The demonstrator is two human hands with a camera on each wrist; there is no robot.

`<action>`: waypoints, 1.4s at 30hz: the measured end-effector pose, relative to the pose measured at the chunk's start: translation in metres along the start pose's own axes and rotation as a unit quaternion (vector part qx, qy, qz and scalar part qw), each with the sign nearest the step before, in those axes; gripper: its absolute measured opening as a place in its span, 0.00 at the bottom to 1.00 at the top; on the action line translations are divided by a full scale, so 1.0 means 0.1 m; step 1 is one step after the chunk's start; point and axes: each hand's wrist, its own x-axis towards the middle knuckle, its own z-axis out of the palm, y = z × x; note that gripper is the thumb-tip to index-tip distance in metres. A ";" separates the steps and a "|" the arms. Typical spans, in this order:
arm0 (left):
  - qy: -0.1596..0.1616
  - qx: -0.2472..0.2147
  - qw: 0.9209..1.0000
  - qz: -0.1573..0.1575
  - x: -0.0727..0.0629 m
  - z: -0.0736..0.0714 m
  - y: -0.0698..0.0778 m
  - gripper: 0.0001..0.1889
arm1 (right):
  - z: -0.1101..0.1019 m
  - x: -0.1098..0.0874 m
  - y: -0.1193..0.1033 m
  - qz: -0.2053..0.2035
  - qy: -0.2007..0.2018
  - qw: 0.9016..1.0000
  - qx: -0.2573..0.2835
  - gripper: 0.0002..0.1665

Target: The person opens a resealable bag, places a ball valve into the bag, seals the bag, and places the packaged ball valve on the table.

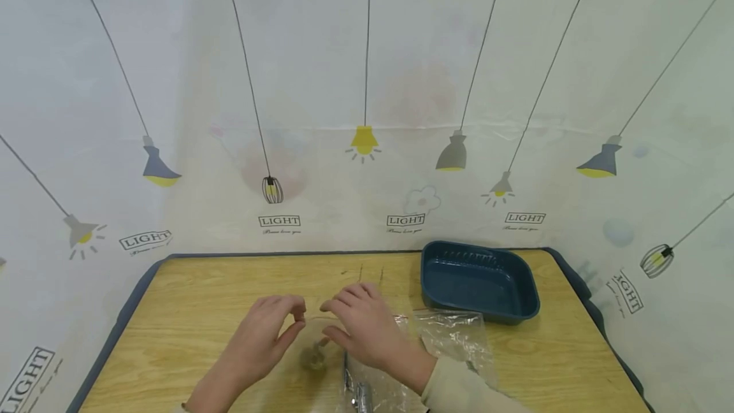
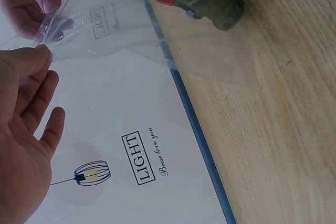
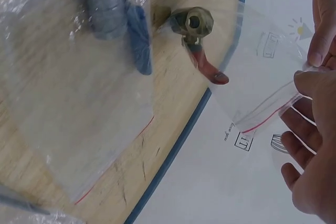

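Note:
A clear zip bag [image 2: 126, 40] with a red line along its seal hangs between my two hands. Inside it, at the bottom, sits a brass-coloured ball valve [image 3: 193, 22] with a red lever handle [image 3: 207, 69]. My left hand [image 1: 260, 336] pinches the bag's top edge between thumb and fingers. The right hand [image 1: 369, 330] pinches the same edge close beside it, as the right wrist view shows, its other fingers spread loosely below. In the head view the bag is faint and the valve [image 1: 314, 357] looks blurred through the plastic.
Another clear bag [image 3: 79, 108] lies on the wooden table [image 1: 218, 292], holding a grey fitting [image 3: 104, 6] with a blue handle [image 3: 138, 40]. A further clear bag [image 1: 459, 336] lies right of it, near a dark blue tray [image 1: 480, 311]. A printed curtain [image 1: 321, 81] hangs behind.

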 end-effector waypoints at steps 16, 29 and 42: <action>-0.013 0.098 0.993 0.058 0.05 -0.02 0.01 0.15 | 0.11 0.01 -0.11 0.014 0.026 0.999 0.020 0.04; -0.015 0.140 0.984 0.104 0.14 -0.08 0.04 0.08 | 0.14 -0.02 -0.17 0.002 0.058 0.993 -0.100 0.04; 0.006 0.126 0.987 0.100 0.12 0.01 -0.03 0.04 | 0.15 0.00 -0.17 0.021 0.068 0.995 -0.063 0.06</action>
